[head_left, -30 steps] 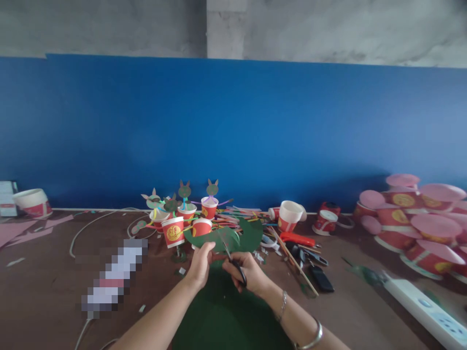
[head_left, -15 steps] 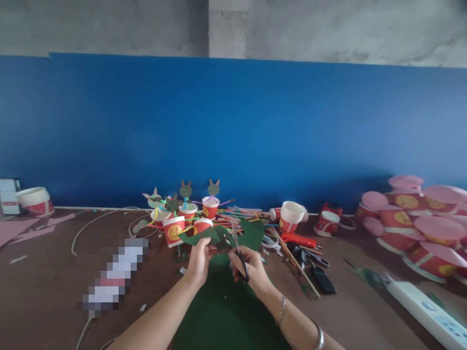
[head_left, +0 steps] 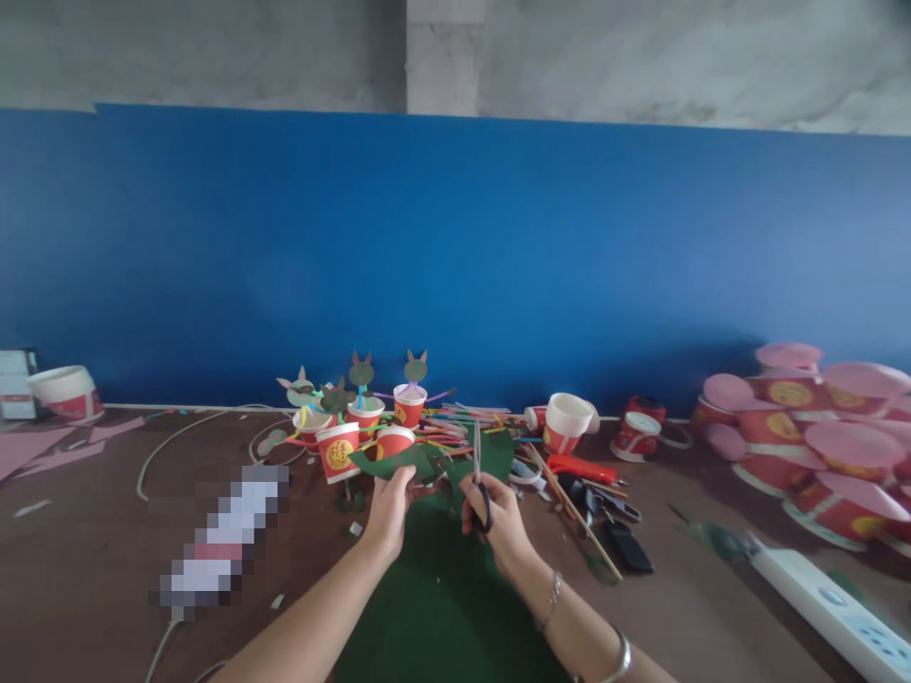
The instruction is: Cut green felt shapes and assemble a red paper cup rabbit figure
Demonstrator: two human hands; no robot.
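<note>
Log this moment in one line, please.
left hand: holds green paper | right hand: holds scissors, blades up | behind: red paper cups

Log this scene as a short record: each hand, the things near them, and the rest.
Left: left hand grips a green cutout.
Right: right hand holds scissors, blades upright.
Things: green sheet under both hands; red cups just behind.
Rest: power strip at right on the brown table.

forearms bare; behind right grip (head_left: 498, 517) thin chain bracelet (head_left: 549, 601), silver bangle (head_left: 621, 657) further up.
</note>
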